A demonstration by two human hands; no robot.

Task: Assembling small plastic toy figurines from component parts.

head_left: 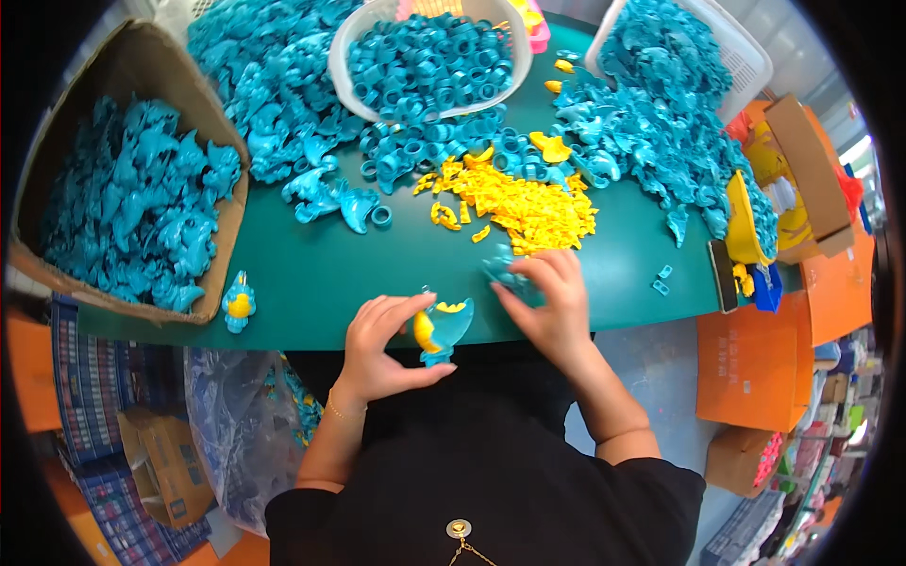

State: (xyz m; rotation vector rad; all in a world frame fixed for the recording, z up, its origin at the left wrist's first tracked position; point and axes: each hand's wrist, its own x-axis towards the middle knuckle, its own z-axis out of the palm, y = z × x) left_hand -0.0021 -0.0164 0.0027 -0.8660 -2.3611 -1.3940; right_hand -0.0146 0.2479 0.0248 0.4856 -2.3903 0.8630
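Note:
Between the thumb and fingers of my left hand (378, 345) is a teal and yellow plastic toy figure (440, 330), partly put together and held just over the table's near edge. My right hand (550, 307), a little to the right of it, pinches a teal plastic piece (505, 270); that piece is blurred, so its exact shape is unclear. Beyond both hands lies a heap of small yellow plastic parts (528, 208). A similar teal and yellow figure (239, 302) stands at the left, beside the cardboard box.
On the green table (311, 274), a cardboard box (226, 226) of teal pieces stands left. A white tub (342, 80) of teal rings sits at the back, between large heaps of teal parts (264, 104). Two small teal bits (662, 280) and a yellow container (743, 219) are right.

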